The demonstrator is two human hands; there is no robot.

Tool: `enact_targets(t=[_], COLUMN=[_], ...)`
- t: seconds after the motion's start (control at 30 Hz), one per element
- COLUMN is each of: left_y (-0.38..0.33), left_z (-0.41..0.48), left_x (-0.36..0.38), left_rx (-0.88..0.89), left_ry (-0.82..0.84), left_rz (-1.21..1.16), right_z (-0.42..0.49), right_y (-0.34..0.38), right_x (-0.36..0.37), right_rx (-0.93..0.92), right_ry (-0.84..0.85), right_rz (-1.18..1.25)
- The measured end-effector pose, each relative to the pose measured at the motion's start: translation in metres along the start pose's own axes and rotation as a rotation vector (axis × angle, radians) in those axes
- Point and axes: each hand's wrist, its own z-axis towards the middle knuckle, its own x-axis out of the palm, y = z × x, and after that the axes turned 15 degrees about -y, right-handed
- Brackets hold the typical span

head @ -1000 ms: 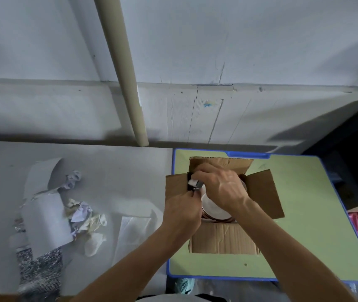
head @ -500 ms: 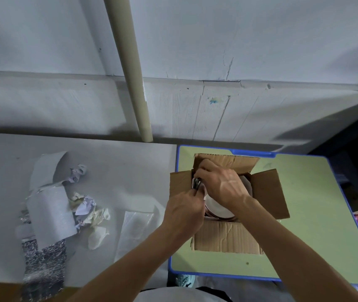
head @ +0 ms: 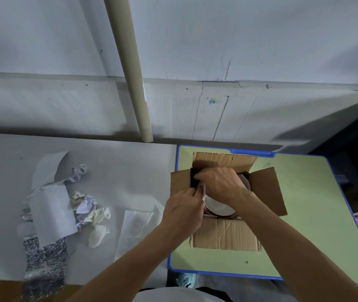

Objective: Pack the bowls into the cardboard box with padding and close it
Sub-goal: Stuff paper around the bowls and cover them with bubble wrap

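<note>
Hands [head: 182, 212] [head: 219, 184] in cardboard box [head: 223, 236], fingers [head: 204, 175] curled

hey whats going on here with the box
A person has both hands inside an open brown cardboard box on a green, blue-edged table. A stack of white bowls sits in the box. The left hand and right hand grip a dark wad of padding at the box's left wall, apparently tucking it beside the bowls. All four flaps are open. On the grey table alongside lie crumpled paper scraps.
</note>
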Motion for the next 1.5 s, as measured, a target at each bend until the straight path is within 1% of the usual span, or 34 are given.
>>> enact_targets(t=[0.13, 0.23, 0.27, 0.4, 0.5, 0.6, 0.67, 0.73, 0.9, 1.03, 1.13, 1.23, 1.37, 1.5], left_y=[0.000, -0.002, -0.003, -0.005, -0.004, -0.005, -0.006, -0.005, 0.003, 0.004, 0.007, 0.023, 0.063, 0.102], left_z=[0.000, 0.000, 0.000, 0.000, -0.001, 0.000, 0.000, -0.001, -0.014, -0.020, -0.023, -0.030, -0.041, -0.057], left_x=[-0.003, -0.004, -0.005, -0.005, -0.006, -0.009, -0.011, -0.012, -0.017, -0.028, -0.040, -0.046, -0.054, -0.071], left_rx=[-0.034, -0.057, -0.076, -0.098, -0.093, -0.081, -0.083, -0.069, -0.018, 0.000, -0.051, -0.113, -0.268, -0.345], left_ry=[0.035, 0.060, 0.077, 0.094, 0.067, 0.057, 0.063, 0.057, 0.028, 0.018, -0.022, -0.062, -0.021, -0.010], left_rz=[-0.008, -0.024, -0.030, -0.021, -0.032, -0.063, -0.087, -0.086, -0.108, -0.140, -0.162, -0.103, 0.028, 0.086], right_z=[0.004, 0.006, 0.006, 0.012, 0.020, 0.017, 0.011, 0.005, -0.009, -0.013, -0.009, -0.004, 0.008, 0.023], right_y=[0.004, 0.005, 0.007, 0.014, 0.013, 0.006, -0.001, -0.006, -0.013, 0.001, 0.017, 0.034, 0.065, 0.104], right_x=[-0.001, -0.006, -0.008, -0.004, -0.005, -0.018, -0.029, -0.036, -0.035, -0.029, -0.029, -0.028, -0.021, -0.004], right_rx=[0.005, 0.007, 0.005, -0.019, -0.006, 0.003, 0.038, 0.082, 0.102, 0.103, 0.075, 0.025, -0.075, -0.112], right_ry=[0.091, 0.039, 0.054, 0.244, 0.284, 0.207, 0.144, 0.116, 0.040, -0.049, -0.098, -0.116, -0.097, -0.088], right_rz=[-0.078, -0.039, -0.034, -0.144, -0.108, -0.057, -0.017, 0.014, 0.031, 0.107, 0.153, 0.181, 0.193, 0.183])
